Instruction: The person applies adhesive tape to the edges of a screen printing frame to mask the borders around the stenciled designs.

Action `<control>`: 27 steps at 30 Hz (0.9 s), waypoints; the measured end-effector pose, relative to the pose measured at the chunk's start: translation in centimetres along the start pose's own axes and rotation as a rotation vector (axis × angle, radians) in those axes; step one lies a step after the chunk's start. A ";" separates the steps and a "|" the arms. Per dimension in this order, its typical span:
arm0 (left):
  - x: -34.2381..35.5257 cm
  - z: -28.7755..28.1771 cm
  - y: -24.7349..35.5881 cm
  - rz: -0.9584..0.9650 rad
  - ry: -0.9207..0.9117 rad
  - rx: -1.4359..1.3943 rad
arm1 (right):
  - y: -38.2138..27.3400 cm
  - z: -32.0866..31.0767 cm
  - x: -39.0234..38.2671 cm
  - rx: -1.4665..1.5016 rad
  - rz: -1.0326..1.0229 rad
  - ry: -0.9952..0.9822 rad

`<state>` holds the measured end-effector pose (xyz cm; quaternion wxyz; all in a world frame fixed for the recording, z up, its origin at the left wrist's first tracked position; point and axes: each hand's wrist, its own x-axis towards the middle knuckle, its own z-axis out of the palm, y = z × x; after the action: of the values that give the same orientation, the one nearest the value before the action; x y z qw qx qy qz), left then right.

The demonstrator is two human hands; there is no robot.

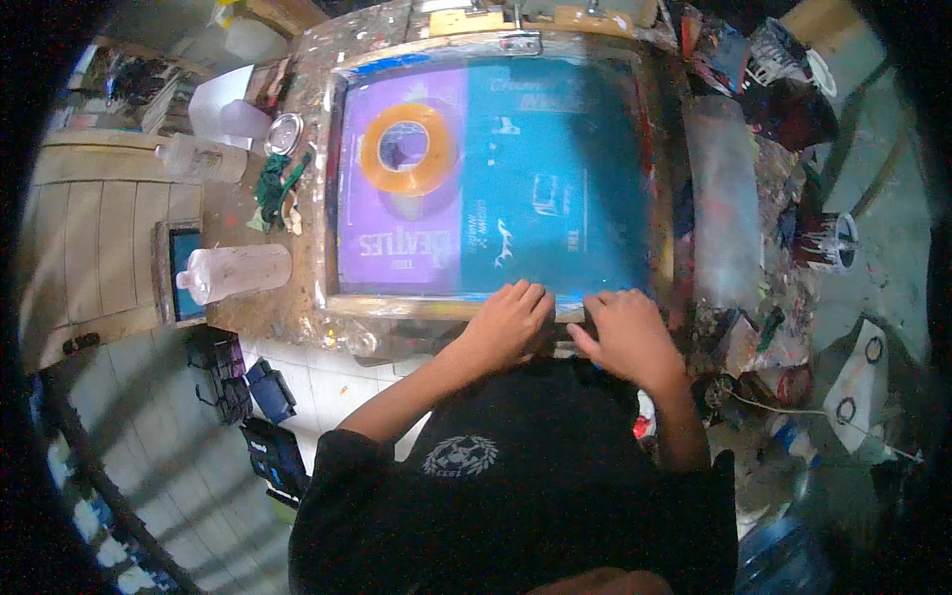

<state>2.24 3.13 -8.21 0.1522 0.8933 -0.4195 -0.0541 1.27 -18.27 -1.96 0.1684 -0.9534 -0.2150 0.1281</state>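
In front of me lies a screen-printing frame (421, 306) with a wooden rim. Its mesh (615, 129) is purple on the left and teal on the right, with pale lettering and small figures. A wide roll of amber tape (375, 151) rests flat on the purple part. My left hand (504, 325) is at the near rim, its fingers bent over the wood. Just to its right, my right hand (633, 335) has bent fingers on the same rim, the thumb held apart on the near side. The undersides of both hands are hidden.
A cloudy plastic bottle (241, 273) lies on the table's left part, with another bottle (205, 159) farther back. Green rags (270, 188) lie beside the frame. Metal hinge clamps (521, 43) stand at its far edge. On the right are a grey sheet (724, 198) and a paint-streaked tub (831, 243).
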 end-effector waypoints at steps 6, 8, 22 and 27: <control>-1.9 -2.2 -1.5 -0.129 0.011 -0.217 | 0.9 -2.0 10.3 0.081 -0.121 0.207; -1.0 -3.4 -2.4 -0.105 -0.159 -0.332 | 1.1 -1.0 15.1 0.147 -0.145 0.371; 0.1 -12.7 -16.1 -0.125 0.148 -0.001 | 3.4 1.0 19.8 1.199 -0.118 0.140; 1.0 -20.0 -6.8 -0.382 -0.378 -0.604 | 3.0 -1.3 7.0 1.372 0.043 0.035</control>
<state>12.36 11.05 8.62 0.3151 0.8447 -0.2316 -0.3655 8.91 -17.94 -3.12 0.7350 -0.6371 -0.0638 0.2233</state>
